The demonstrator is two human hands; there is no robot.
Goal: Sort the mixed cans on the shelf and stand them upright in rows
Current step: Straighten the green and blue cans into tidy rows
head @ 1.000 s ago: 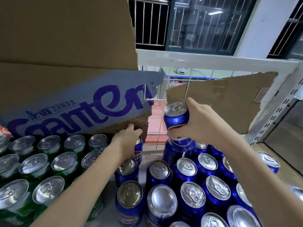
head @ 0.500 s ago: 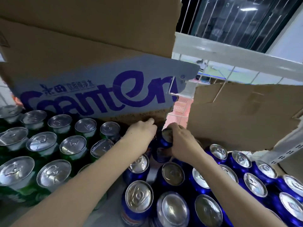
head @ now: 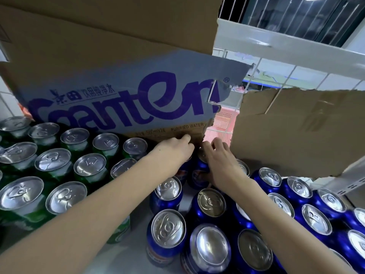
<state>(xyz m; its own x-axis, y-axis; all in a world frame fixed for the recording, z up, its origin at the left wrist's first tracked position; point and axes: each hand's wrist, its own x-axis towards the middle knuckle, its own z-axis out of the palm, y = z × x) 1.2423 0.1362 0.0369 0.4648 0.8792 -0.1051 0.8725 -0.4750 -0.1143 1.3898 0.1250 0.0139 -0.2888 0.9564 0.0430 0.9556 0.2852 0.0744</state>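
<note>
Green cans (head: 53, 165) stand upright in rows on the left of the shelf. Blue cans (head: 212, 204) stand upright in rows on the right. At the back, between the two groups, my right hand (head: 219, 161) grips a blue can (head: 198, 177) from above, its fingers curled over the top. My left hand (head: 175, 151) reaches to the back beside it, fingers curled over another blue can (head: 182, 173) that is mostly hidden under the hand, right at the lower edge of the cardboard box.
A large cardboard box (head: 118, 91) with blue lettering overhangs the green cans. A torn cardboard sheet (head: 296, 131) stands behind the blue cans. A white wire shelf back (head: 276, 68) and a white upright (head: 353, 182) lie at the right.
A second ago my right hand held the blue can up in the air; it came down to the back row. Both hands now sit low at the box's edge.
</note>
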